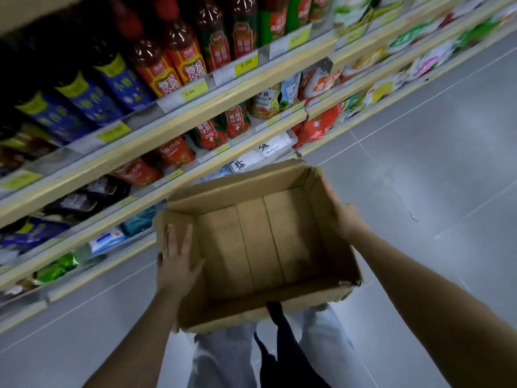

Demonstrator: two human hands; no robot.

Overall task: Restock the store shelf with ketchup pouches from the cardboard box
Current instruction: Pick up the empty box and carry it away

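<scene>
Grip: left hand (177,261) laid flat on the inner face of the cardboard box's left wall, fingers straight and spread, thumb side toward the interior. Right hand (340,212) wrapped over the outside of the right wall near the far corner, fingers curled round the edge.

Item: cardboard box (307,197), plain brown corrugated, held between both hands above the grey tiled floor (447,163), in front of the person's light trousers. Top open, flaps gone or folded, rim ragged and torn at the near right corner. Bottom shows flap seams running front to back; nothing lies inside.

Stock: ketchup pouches (208,134), red with green trim and white lettering, standing in a row on the middle store shelf (156,189), just beyond the box's far rim. Red-labelled sauce bottles (167,65) on the shelf above; white bags (268,149) on the shelf below.
</scene>
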